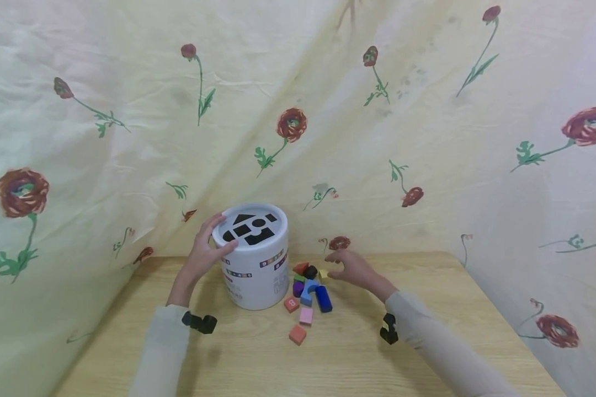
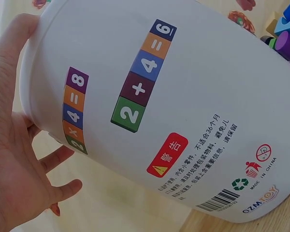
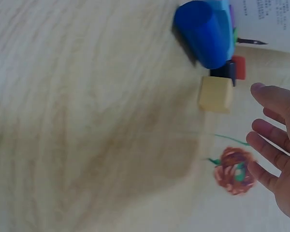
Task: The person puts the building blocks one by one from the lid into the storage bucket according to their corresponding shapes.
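While the white bucket is gripped at its rim by the left hand, thumb laid on the near edge and the other fingers spread about the side, nothing is pinched by the right hand, its fingers parted just beside the yellow block without touching it. The lid, cut with shaped holes, is seated on the bucket, which is stood upright on the worktop. Much appears to be left undone: the blue cylinder, the pink block and several others are strewn outside (whether any are contained within cannot be told).
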